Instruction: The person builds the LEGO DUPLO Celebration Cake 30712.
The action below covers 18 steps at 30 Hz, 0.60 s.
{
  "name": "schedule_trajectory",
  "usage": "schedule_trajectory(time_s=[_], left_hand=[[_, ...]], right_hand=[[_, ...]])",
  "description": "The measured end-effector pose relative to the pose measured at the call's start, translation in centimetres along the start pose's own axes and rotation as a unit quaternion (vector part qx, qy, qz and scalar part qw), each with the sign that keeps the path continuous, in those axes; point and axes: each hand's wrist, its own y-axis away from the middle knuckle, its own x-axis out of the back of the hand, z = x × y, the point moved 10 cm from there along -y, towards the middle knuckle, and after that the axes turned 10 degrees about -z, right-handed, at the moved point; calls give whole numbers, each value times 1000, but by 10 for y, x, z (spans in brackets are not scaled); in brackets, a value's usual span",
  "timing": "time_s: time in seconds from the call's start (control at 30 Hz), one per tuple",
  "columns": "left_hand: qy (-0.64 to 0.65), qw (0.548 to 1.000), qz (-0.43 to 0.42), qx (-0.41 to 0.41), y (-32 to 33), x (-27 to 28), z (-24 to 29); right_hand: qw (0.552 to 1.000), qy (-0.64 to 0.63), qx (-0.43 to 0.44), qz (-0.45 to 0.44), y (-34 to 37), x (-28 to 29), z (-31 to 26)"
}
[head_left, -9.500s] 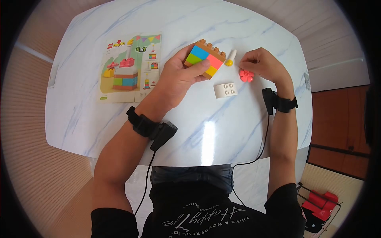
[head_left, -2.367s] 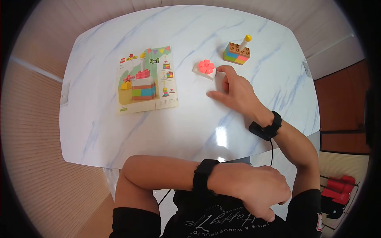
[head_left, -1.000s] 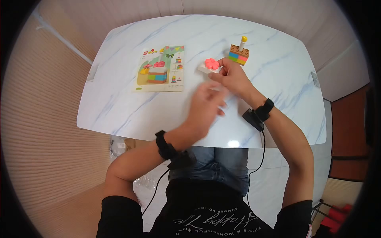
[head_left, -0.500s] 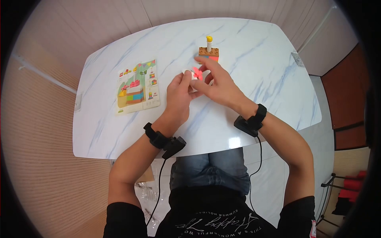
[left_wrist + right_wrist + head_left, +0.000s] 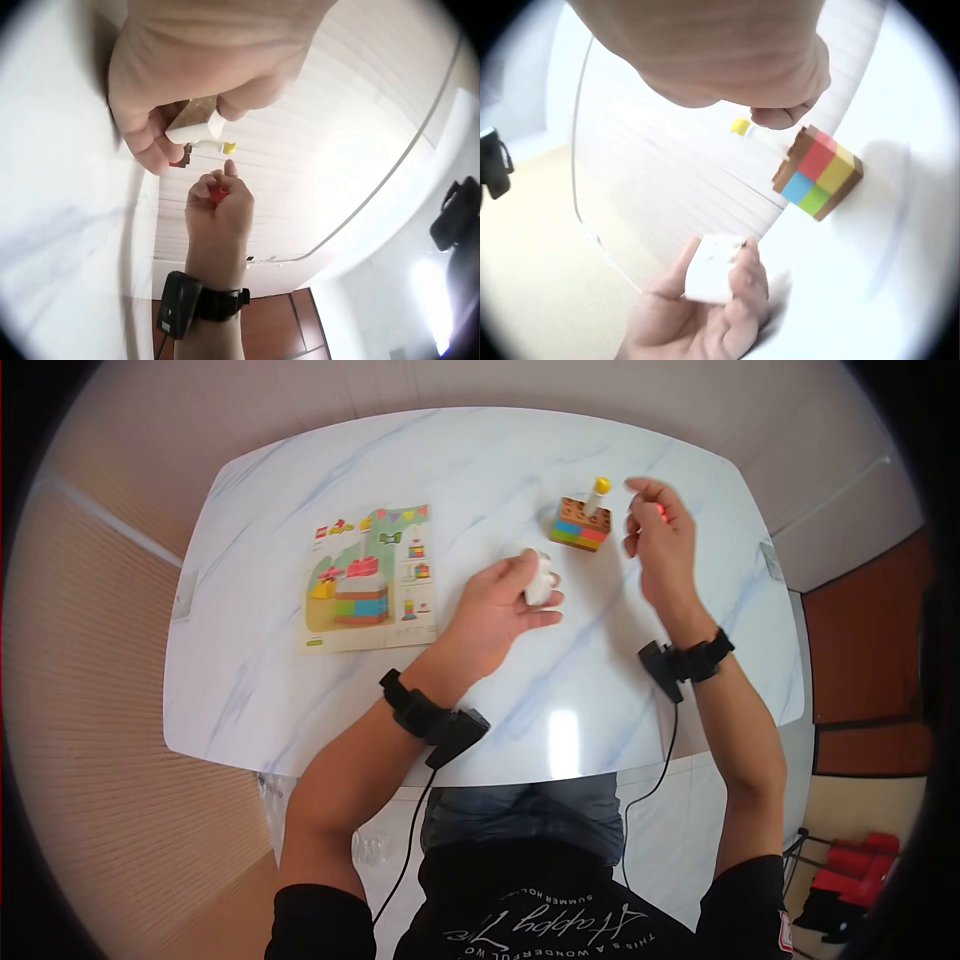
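Observation:
My left hand [image 5: 495,610] pinches the white curved brick [image 5: 540,578] above the middle of the table. In the right wrist view that white brick [image 5: 709,268] shows its studs between thumb and fingers. My right hand [image 5: 665,550] is raised at the right, its fingers curled round the red flower [image 5: 661,511]; a bit of red shows in it in the left wrist view [image 5: 218,195]. Between the hands and farther back stands the block stack [image 5: 582,526], brown on top with coloured bricks below, and a white candle [image 5: 594,502] with a yellow tip rises from it.
The picture booklet [image 5: 370,578] lies flat on the left half of the marbled table [image 5: 270,700]. A cable hangs from each wrist camera past the table's front edge. A red and black item [image 5: 850,880] is on a rack at the lower right.
The flower is off the white brick and has gone right with my right hand. My left hand now holds the white brick alone. Earlier, the candle was set upright on the stack.

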Motion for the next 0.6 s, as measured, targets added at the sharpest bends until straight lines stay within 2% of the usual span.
schedule_trajectory(time_s=[0.07, 0.1, 0.13, 0.2, 0.23, 0.33, 0.37, 0.43, 0.6], left_hand=[[5, 1000, -2, 6, 1, 2, -2], [12, 1000, -11, 10, 0, 1, -3], [19, 1000, -20, 13, -1, 0, -4], [31, 999, -21, 15, -2, 2, -3], [36, 999, -26, 18, -2, 1, -4], [44, 998, -31, 22, -3, 1, -4], [45, 998, -33, 24, -4, 1, -5], [45, 998, -30, 25, -4, 1, -5], [45, 998, -29, 25, -5, 2, -6]], right_hand=[[980, 151, 127, -18, -15, -1, -28], [954, 247, 168, -27, -19, -6, -39], [954, 246, 167, -31, -21, -10, -43], [897, 367, 241, -44, -14, -28, -63], [885, 387, 250, -69, -13, -35, -65], [883, 402, 206, -127, -10, -53, -55], [882, 404, 206, -127, -10, -55, -54], [902, 390, 117, -146, -16, -51, -33], [898, 410, 65, -145, -16, -48, -21]])
